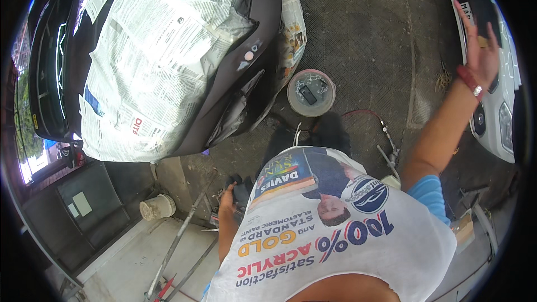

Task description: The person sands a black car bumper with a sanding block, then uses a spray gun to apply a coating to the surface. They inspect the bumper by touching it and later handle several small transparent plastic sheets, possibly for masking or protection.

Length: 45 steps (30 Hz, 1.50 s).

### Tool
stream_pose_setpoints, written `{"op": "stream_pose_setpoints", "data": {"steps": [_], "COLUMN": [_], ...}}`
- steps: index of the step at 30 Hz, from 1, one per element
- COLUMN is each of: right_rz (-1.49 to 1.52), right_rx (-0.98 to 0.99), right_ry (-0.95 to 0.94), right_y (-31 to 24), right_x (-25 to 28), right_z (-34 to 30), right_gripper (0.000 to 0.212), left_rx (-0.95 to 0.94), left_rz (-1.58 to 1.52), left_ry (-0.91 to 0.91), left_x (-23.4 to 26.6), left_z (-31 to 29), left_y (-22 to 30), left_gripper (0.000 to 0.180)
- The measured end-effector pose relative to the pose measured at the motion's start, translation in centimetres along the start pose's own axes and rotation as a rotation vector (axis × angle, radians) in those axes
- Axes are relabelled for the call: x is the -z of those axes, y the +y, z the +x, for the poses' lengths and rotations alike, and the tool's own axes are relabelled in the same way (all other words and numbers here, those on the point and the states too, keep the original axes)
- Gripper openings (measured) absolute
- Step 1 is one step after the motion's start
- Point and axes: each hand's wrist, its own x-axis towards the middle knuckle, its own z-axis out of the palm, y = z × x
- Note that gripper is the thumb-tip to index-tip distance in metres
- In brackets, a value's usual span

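Head view, going left to right: newspaper-masked car bumper [168, 61] up top, left hand [226, 201] low by the hip, curled on something dark I can't make out. Round tin [311, 93] on the floor. Right hand [480, 45] raised, fingers spread, empty, near a white car [503, 117].
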Motion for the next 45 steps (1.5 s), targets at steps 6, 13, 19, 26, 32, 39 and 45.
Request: {"op": "stream_pose_setpoints", "data": {"steps": [6, 13, 19, 26, 32, 39, 45], "right_rz": [-0.293, -0.508, -0.993, -1.238, -1.288, -1.332, -1.278], "right_rx": [-0.694, -0.555, 0.138, 0.157, 0.170, 0.134, 0.092], "right_ry": [0.722, 0.515, -0.306, -0.318, -0.304, -0.290, -0.163], "right_y": [27.8, 36.9, 38.5, 44.3, 44.4, 44.8, 45.5], "right_x": [16.6, 0.5, -16.4, -22.8, -23.7, -26.7, -28.0], "right_z": [-10.5, -20.2, -20.9, -24.7, -24.0, -26.4, -26.1], "right_gripper": [0.046, 0.042, 0.054, 0.070, 0.070, 0.071, 0.072], "left_rx": [-0.138, -0.082, -0.034, -0.036, -0.034, -0.078, -0.150], "left_rz": [0.066, 0.137, 0.061, 0.119, 0.146, 0.180, 0.250], "left_ry": [-0.024, 0.034, 0.033, -0.003, -0.052, -0.021, 0.019], "left_x": [-1.1, 0.3, 5.1, 8.9, 11.3, 11.6, 12.7], "left_z": [0.4, -1.8, 0.1, -0.2, 0.5, 2.4, 3.8], "left_y": [4.0, 0.7, -1.4, 2.3, 5.2, 8.2, 9.8], "left_gripper": [0.078, 0.072, 0.068, 0.069, 0.070, 0.072, 0.076]}}
